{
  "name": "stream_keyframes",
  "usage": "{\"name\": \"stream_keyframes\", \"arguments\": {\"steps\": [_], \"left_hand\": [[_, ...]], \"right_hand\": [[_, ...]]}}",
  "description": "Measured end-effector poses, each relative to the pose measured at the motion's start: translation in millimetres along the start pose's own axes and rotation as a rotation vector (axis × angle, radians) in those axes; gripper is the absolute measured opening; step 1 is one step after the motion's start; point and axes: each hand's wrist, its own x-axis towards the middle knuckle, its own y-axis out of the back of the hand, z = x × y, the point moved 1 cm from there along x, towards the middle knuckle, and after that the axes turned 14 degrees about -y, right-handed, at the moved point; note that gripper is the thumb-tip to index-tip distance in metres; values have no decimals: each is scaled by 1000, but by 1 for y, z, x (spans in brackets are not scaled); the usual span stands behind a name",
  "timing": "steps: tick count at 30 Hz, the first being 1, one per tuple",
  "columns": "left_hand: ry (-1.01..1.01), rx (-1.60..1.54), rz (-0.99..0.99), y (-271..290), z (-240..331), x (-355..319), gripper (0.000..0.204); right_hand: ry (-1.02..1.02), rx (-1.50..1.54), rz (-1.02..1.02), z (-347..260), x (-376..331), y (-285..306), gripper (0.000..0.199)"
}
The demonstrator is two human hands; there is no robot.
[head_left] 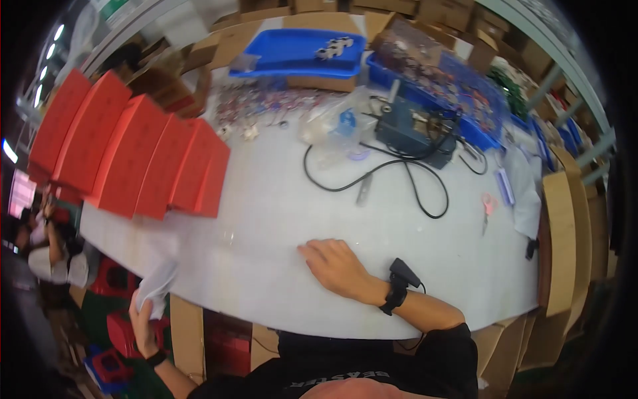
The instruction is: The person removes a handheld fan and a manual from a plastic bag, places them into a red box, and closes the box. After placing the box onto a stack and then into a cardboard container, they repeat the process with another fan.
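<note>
My left hand [141,320] is out past the table's left front edge, its fingers closed on a whitish, see-through plastic bag [158,282]. The bag hangs limp and crumpled, and I cannot make out anything inside it. On the white tabletop [266,219], near the front middle, lies my right hand [335,267], palm down with its fingers stretched out and nothing in them. A black strap with a small device [402,279] is round my right wrist. Several red boxes [133,156] stand leaning in a row at the table's left, beyond the bag.
A blue tray [299,43] with small white parts stands at the back. A grey machine [412,126] trails a black cable [372,173]. Pink scissors [488,205] lie at the right. Cardboard boxes [561,239] line the right side; red stools [123,332] stand left, near another person [53,246].
</note>
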Motion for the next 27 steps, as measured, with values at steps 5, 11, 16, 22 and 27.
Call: {"name": "stream_keyframes", "arguments": {"steps": [5,11,16,22,27], "left_hand": [[-138,-217,-413,-121,55,40,59],[-591,-239,-833,-250,142,110,45],[-740,-400,-832,-305,156,129,44],[-609,-532,-730,-330,134,145,39],[-510,-527,-733,-338,130,153,33]], "right_hand": [[-268,572,24,-2,19,46,24],[-223,634,317,2,36,131,27],[-438,861,125,13,33,177,32],[-354,228,-22,22,36,177,37],[-725,1321,-310,50,40,167,39]]}}
